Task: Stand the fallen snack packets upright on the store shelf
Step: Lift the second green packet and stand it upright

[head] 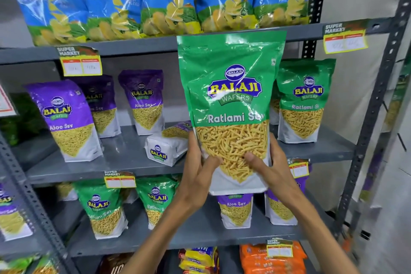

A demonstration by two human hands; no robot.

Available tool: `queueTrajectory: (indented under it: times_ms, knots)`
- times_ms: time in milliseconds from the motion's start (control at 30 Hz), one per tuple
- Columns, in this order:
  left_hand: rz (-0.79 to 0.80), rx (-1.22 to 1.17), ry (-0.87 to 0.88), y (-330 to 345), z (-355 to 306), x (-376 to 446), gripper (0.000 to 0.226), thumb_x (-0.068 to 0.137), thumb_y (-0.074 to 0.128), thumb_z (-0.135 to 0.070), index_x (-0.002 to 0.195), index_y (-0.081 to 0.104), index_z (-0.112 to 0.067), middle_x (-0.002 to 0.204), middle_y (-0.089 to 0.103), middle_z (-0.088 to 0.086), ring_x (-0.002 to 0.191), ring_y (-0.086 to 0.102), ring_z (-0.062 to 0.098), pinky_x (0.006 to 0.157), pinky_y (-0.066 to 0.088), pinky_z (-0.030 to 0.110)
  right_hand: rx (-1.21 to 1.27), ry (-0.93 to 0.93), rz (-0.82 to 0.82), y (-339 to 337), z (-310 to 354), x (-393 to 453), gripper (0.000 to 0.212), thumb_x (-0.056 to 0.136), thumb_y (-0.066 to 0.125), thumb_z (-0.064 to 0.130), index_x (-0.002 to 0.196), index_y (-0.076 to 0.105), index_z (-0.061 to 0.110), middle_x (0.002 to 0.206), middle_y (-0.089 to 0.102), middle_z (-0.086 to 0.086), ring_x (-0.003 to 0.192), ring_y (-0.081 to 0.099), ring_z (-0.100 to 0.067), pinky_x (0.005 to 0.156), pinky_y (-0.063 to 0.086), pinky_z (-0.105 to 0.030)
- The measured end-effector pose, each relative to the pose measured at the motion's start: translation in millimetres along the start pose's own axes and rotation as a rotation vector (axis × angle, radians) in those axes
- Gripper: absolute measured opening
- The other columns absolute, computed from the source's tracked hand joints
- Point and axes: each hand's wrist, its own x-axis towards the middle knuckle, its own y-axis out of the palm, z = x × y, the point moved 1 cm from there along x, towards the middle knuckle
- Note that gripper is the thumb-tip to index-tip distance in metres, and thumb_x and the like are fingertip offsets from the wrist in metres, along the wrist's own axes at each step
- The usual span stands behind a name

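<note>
Both hands, the left hand (201, 162) and the right hand (270, 162), are clamped on the lower sides of a green Ratlami Sev packet (231, 100), held upright in front of the middle shelf (124, 162). At about 9 o'clock from the hands, a purple Aloo Sev packet (168, 145) lies fallen. Set down carelessly, the green pouch could bump it, or knock over the standing Ratlami Sev packet (303, 104) at 3 o'clock.
</note>
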Motion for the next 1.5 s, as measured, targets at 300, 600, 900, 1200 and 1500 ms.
queueTrajectory:
  times_ms: [300, 600, 900, 1200, 1500]
  knots:
    - [0.170, 0.139, -0.161, -2, 93, 78, 0.072, 0.088, 0.066, 0.010, 0.149, 0.036, -0.014, 0.149, 0.054, 0.001, 0.137, 0.053, 0.008, 0.115, 0.043, 0.030, -0.066, 0.035, 0.036, -41, -86, 78, 0.067, 0.074, 0.085, 0.019, 0.134, 0.055, 0.016, 0.129, 0.069, -0.001, 0.120, 0.065, -0.014, 0.107, 0.049, -0.045]
    - [0.072, 0.165, -0.249, 15, 202, 147, 0.058, 0.089, 0.069, -0.030, 0.143, 0.047, -0.029, 0.149, 0.057, 0.004, 0.140, 0.051, 0.023, 0.120, 0.036, 0.053, -0.084, 0.131, -0.013, -56, -155, 149, 0.071, 0.080, 0.076, 0.037, 0.141, 0.045, 0.017, 0.136, 0.063, -0.006, 0.127, 0.060, -0.023, 0.110, 0.047, -0.048]
    - [0.118, 0.218, -0.294, 24, 192, 161, 0.050, 0.104, 0.052, -0.010, 0.150, 0.036, -0.015, 0.147, 0.053, 0.003, 0.137, 0.050, 0.017, 0.116, 0.040, 0.030, -0.249, 0.174, -0.063, -52, -176, 172, 0.065, 0.090, 0.070, 0.036, 0.143, 0.039, 0.014, 0.135, 0.060, -0.004, 0.127, 0.059, -0.025, 0.109, 0.045, -0.044]
    - [-0.214, 0.265, -0.175, 13, 157, 101, 0.043, 0.098, 0.064, -0.015, 0.140, 0.055, -0.021, 0.140, 0.064, -0.001, 0.126, 0.061, 0.013, 0.100, 0.049, 0.027, -0.366, -0.114, -0.467, -17, -137, 100, 0.031, 0.097, 0.062, 0.024, 0.124, 0.054, 0.011, 0.122, 0.058, -0.007, 0.110, 0.058, -0.023, 0.091, 0.047, -0.028]
    - [-0.575, 0.808, -0.108, -126, 96, 135, 0.028, 0.087, 0.064, -0.018, 0.114, 0.069, -0.023, 0.118, 0.071, -0.003, 0.111, 0.062, 0.026, 0.098, 0.050, 0.043, -0.409, 0.376, 0.003, 105, -121, 144, 0.057, 0.089, 0.051, 0.069, 0.065, 0.060, 0.017, 0.068, 0.063, -0.004, 0.068, 0.057, -0.017, 0.078, 0.038, -0.027]
